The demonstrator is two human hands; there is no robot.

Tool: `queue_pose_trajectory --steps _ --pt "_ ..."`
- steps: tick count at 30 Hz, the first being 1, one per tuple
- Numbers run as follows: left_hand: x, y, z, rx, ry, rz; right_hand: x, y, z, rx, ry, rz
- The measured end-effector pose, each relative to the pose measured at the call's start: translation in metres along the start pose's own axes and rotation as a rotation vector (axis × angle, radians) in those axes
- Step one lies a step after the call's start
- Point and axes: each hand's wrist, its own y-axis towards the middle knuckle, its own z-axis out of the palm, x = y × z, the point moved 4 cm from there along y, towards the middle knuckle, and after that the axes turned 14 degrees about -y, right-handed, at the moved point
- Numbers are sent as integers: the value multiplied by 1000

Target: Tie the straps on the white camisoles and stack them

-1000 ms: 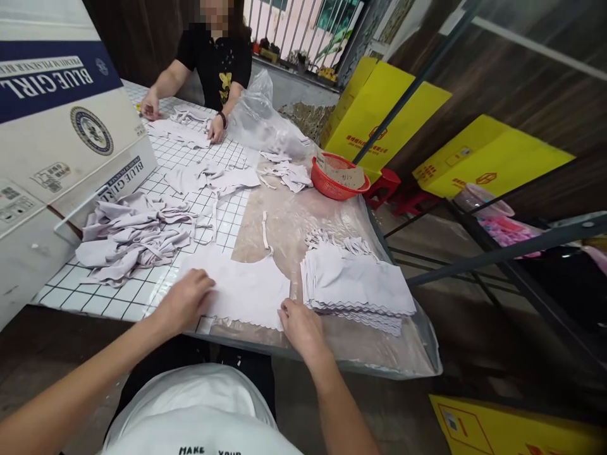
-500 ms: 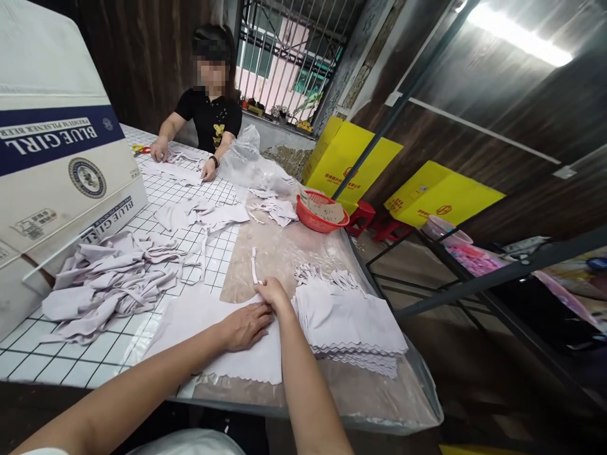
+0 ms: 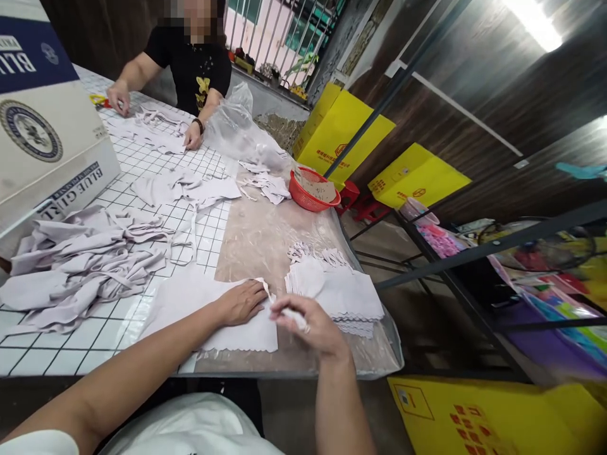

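Note:
A flat pale lilac fabric piece point(image 3: 190, 309) lies at the table's near edge. My left hand point(image 3: 239, 303) presses flat on its right part, fingers stretched out. My right hand point(image 3: 310, 325) is closed on a thin lilac strap point(image 3: 268, 292) that runs from the piece's top right corner into my fingers. Just right of my hands sits a neat stack of the same pieces point(image 3: 339, 294) with zigzag edges.
A heap of loose lilac pieces point(image 3: 80, 265) lies at left by a white carton point(image 3: 42, 139). A red basket point(image 3: 313, 193) and clear plastic bag point(image 3: 241, 136) stand farther back. Another person point(image 3: 190, 69) handles fabric at the far end. Yellow boxes point(image 3: 341, 136) and a metal rack point(image 3: 474, 253) are right.
My right hand went up to the strap at the piece's top right corner, took it and pulled it back toward me. My left hand slid right across the piece. The camera shifted.

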Motion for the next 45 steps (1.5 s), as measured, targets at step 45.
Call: queue_pose_trajectory --steps 45 --pt "10 0 4 57 -31 85 -53 -69 -14 61 164 292"
